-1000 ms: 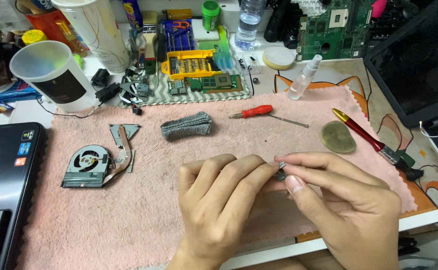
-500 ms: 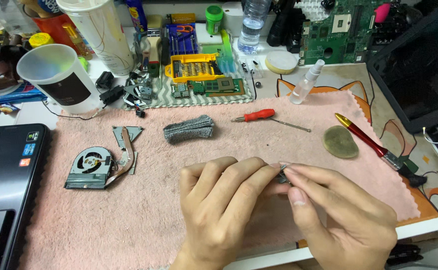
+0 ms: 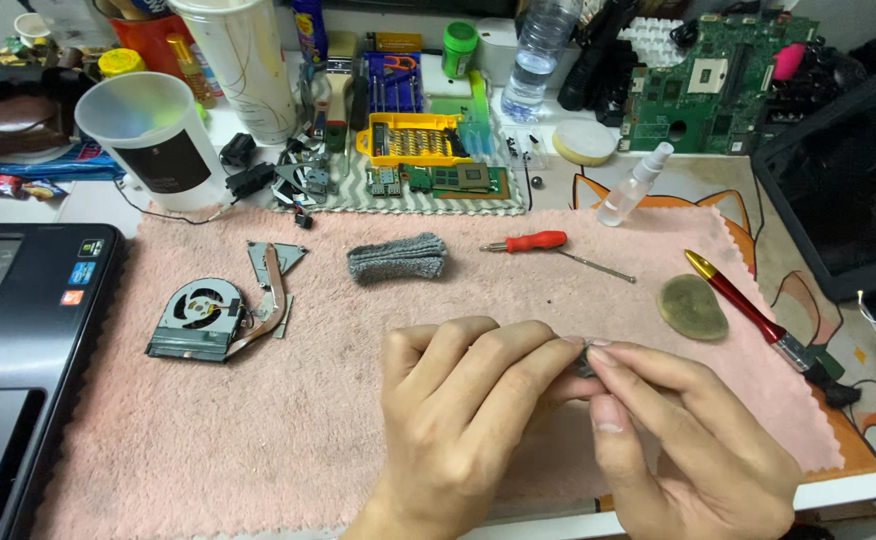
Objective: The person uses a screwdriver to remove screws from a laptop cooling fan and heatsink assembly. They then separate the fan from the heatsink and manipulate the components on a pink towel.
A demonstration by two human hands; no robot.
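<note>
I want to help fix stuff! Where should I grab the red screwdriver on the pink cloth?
Take the red screwdriver by its thick red handle, coming from above. It lies flat on the pink cloth, its thin metal shaft pointing right, with open cloth all around the handle.

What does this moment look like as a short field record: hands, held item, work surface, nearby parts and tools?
left hand: fingertips pinched against the right hand's, over the cloth
right hand: pinching the same small item
held item: small and dark, mostly hidden; kind cannot be told
surface: pink cloth on a desk
nearby parts: cooling fan with copper heat pipe, grey folded cloth
tools: red-handled screwdriver, red brush
left edge: laptop
</note>
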